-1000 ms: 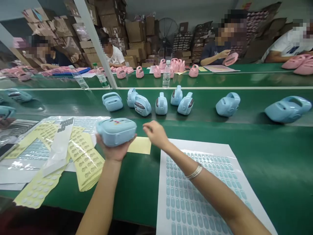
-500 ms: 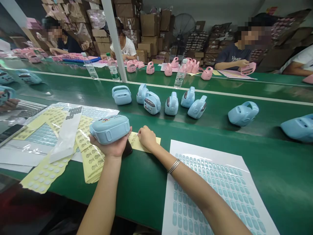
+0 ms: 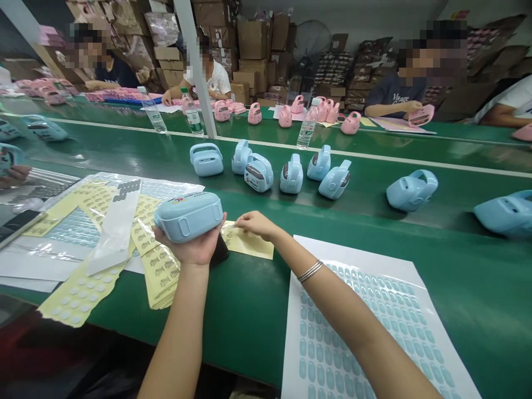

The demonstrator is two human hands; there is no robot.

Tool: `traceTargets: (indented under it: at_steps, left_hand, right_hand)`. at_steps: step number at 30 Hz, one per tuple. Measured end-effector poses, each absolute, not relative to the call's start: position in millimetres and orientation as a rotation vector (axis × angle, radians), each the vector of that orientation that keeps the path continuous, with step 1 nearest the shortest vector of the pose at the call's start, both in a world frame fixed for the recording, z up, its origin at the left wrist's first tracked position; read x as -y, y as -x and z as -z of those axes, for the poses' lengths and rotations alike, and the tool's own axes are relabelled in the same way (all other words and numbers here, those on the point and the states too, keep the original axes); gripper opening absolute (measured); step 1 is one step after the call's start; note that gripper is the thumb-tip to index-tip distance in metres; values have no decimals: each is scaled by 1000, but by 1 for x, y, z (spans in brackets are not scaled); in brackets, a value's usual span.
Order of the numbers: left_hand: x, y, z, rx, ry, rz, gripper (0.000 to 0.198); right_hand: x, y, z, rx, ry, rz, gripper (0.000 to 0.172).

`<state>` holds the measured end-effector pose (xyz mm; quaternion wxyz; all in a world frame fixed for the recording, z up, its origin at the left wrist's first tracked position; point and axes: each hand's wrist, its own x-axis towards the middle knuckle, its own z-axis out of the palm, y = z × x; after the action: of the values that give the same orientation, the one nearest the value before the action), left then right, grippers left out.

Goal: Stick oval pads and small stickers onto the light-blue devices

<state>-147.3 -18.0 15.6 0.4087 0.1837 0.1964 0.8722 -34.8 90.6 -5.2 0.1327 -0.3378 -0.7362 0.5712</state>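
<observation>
My left hand (image 3: 195,247) cups a light blue plastic case (image 3: 189,215) from below, holding it just above the green table. My right hand (image 3: 256,223) rests on a small yellow sticker sheet (image 3: 249,242) beside the case, with fingertips pinched at the sheet's near-left edge. What the fingertips hold is too small to make out. A silver bracelet circles my right wrist. A white sheet of pale blue oval stickers (image 3: 366,321) lies under my right forearm.
Yellow and clear sticker sheets (image 3: 103,233) are piled at the left. Several blue cases (image 3: 291,173) sit on the green conveyor belt (image 3: 374,166) ahead. Water bottles (image 3: 308,123) and pink cases (image 3: 286,116) stand beyond, where other people work. Another person's hand (image 3: 12,174) shows at the far left.
My right hand came down from the air onto the yellow sheet, then stretched its fingers toward the sheet's edge. The left hand kept the blue case almost still.
</observation>
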Motion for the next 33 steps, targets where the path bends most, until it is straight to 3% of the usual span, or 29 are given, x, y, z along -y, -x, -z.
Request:
traceTargets:
  at_steps: [7,11,23,30,33]
  left_hand:
    - [14,140,-10,-464,-405,-2156,51]
    - [11,124,-7,-394,-383,-2089,45]
    - [9,112,-8,-466,-327,-2037,43]
    - [7,110,-7,-496,-314,-2065,45]
    - [6,111,-4,-540,-285,-2124,50]
  right_hand:
    - [-97,-2,-36,1939,494,-1711,24]
    - [-86,-2,-54,2126,246,-1444,13]
    - [-82,2,-60,2323,333,-1200,4]
    - [-67,14,-43,2321,496,-583,3]
    - [-52,14,-32,2320,497,-469,7]
